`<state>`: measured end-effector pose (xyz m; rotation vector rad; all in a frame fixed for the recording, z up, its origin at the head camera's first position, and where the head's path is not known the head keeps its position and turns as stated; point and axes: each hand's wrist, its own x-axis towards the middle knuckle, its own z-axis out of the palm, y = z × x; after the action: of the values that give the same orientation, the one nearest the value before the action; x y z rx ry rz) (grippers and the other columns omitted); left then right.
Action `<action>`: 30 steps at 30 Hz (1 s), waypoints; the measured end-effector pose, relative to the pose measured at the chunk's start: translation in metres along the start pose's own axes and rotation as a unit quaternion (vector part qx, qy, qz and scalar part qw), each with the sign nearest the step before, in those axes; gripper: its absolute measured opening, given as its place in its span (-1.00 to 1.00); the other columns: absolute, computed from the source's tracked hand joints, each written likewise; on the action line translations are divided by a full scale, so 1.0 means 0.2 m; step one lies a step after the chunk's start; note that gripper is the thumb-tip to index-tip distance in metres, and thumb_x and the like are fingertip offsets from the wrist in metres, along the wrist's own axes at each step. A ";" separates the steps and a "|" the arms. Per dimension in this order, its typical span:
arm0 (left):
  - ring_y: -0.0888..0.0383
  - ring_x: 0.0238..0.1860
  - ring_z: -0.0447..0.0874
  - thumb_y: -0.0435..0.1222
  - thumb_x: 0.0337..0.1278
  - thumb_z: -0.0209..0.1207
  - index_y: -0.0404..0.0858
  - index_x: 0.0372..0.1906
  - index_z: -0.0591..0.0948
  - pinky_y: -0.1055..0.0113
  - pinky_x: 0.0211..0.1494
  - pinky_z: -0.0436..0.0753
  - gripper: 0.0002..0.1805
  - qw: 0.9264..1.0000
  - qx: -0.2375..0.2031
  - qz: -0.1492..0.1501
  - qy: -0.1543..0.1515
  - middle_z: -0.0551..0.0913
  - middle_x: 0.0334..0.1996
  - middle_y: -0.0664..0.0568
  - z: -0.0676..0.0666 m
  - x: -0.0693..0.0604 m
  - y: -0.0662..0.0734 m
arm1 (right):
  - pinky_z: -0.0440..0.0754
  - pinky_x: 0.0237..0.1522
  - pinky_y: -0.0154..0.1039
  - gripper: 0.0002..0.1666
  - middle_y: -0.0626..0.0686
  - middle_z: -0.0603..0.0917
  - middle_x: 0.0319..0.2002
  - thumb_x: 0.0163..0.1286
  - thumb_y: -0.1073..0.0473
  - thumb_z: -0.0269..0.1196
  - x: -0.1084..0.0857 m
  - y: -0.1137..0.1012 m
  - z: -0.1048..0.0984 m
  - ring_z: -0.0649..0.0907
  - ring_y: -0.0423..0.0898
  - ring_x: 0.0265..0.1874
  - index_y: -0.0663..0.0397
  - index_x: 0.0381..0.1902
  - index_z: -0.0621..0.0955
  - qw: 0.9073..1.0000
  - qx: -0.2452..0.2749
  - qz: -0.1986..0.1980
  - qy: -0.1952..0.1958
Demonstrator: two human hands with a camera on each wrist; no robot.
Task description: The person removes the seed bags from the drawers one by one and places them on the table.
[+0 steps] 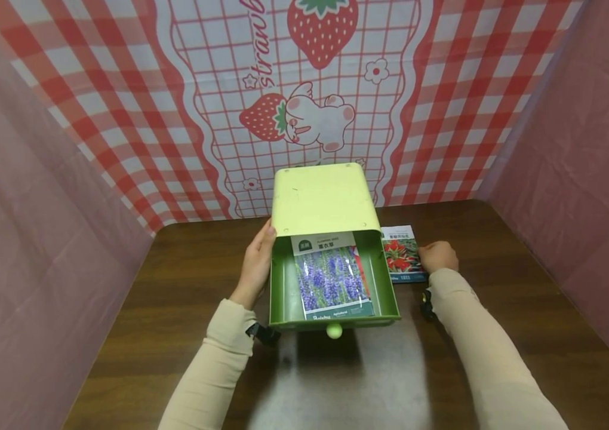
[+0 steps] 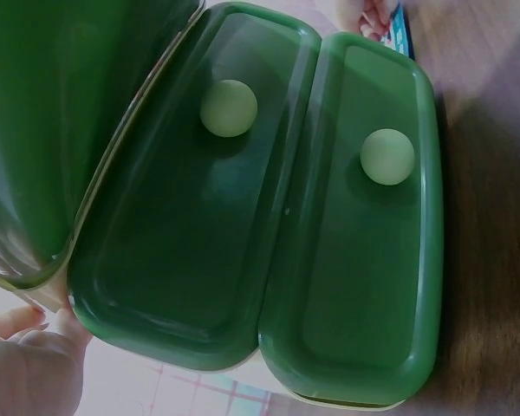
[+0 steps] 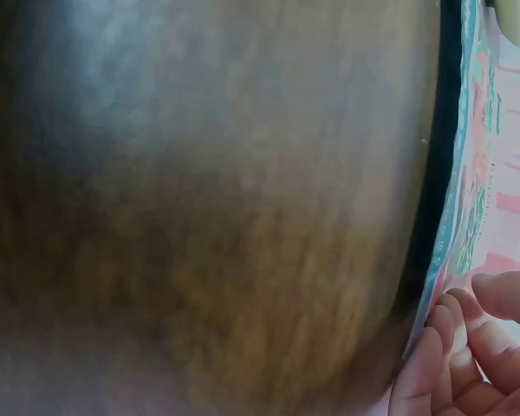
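Observation:
A cabinet with a pale yellow-green top point(image 1: 326, 200) stands on the table, its top drawer point(image 1: 277, 298) pulled out. Inside lies a seed packet with purple flowers point(image 1: 331, 278), over a partly hidden red one. Against the cabinet's left side rests my left hand point(image 1: 255, 263), thumb by the front edge; that hand point(image 2: 35, 368) also shows beside the corner in the left wrist view. Right of the cabinet, my right hand point(image 1: 439, 257) pinches the edge of a seed packet with red flowers point(image 1: 401, 257). In the right wrist view, thumb and fingers point(image 3: 464, 347) meet at that packet's edge.
Two lower green drawers point(image 2: 182, 217) with round knobs are closed in the left wrist view. The brown wooden table point(image 1: 175, 310) ends at a checked strawberry cloth point(image 1: 122, 89) behind. Pink cloth point(image 1: 14, 239) hangs on both sides.

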<state>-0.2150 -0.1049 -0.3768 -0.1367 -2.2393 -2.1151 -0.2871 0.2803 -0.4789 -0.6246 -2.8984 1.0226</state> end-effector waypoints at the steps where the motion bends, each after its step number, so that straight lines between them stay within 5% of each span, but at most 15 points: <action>1: 0.04 0.56 0.03 -0.06 0.55 -0.17 -0.22 0.51 0.18 0.17 0.60 0.09 -0.41 1.000 0.001 0.001 0.000 0.17 0.53 -0.04 0.00 0.00 0.00 | 0.60 -0.03 0.13 -0.49 0.34 0.67 0.03 0.38 -0.01 0.07 0.00 0.00 0.00 0.64 0.27 -0.01 0.29 0.00 0.67 1.000 -0.001 -0.002 0.000; 6: 0.04 0.55 0.04 -0.07 0.55 -0.16 -0.22 0.51 0.19 0.17 0.60 0.09 -0.41 1.000 -0.002 0.000 0.002 0.17 0.52 -0.04 0.00 0.00 0.00 | 0.60 -0.04 0.13 -0.45 0.34 0.67 0.02 0.41 -0.04 0.01 0.02 -0.01 -0.03 0.63 0.25 -0.04 0.31 0.01 0.66 1.000 0.017 -0.010 0.013; 11: 0.05 0.56 0.03 -0.07 0.55 -0.17 -0.23 0.51 0.18 0.18 0.60 0.09 -0.41 1.000 -0.002 0.002 0.001 0.17 0.52 -0.04 0.00 0.00 0.00 | 0.59 -0.18 0.08 -0.44 0.36 0.67 -0.03 0.44 -0.01 -0.08 -0.01 -0.10 -0.11 0.62 0.22 -0.16 0.32 0.00 0.64 0.996 0.053 -0.064 0.035; 18: 0.05 0.56 0.03 -0.07 0.55 -0.17 -0.24 0.51 0.17 0.19 0.60 0.09 -0.41 1.000 -0.001 0.009 -0.005 0.16 0.53 -0.03 0.00 0.00 0.00 | 0.51 -0.43 -0.31 -0.50 0.25 0.74 -0.24 0.48 0.01 -0.05 -0.08 -0.27 -0.26 0.60 -0.22 -0.44 0.24 -0.11 0.70 0.979 0.110 -0.150 0.082; 25: 0.04 0.56 0.02 -0.06 0.55 -0.18 -0.23 0.52 0.16 0.16 0.60 0.09 -0.40 1.000 0.004 0.008 -0.007 0.15 0.53 -0.04 0.00 0.00 -0.01 | 0.55 -0.45 -0.54 -0.56 0.25 0.72 -0.20 0.50 -0.01 0.03 -0.26 -0.44 -0.40 0.56 -0.48 -0.48 0.22 -0.01 0.65 0.958 0.146 -0.235 0.076; 30: 0.03 0.56 0.02 -0.06 0.56 -0.19 -0.22 0.52 0.15 0.15 0.60 0.09 -0.40 1.000 0.002 0.006 -0.007 0.14 0.53 -0.05 0.00 0.00 0.00 | 0.53 -0.25 -0.33 -0.52 0.19 0.70 -0.06 0.51 -0.09 0.05 -0.46 -0.54 -0.47 0.61 -0.21 -0.23 0.10 0.14 0.59 0.945 0.108 -0.300 0.067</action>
<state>-0.2151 -0.1050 -0.3775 -0.1658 -2.2451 -2.1101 -0.2300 0.2268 -0.3272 0.1888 -2.5316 1.1113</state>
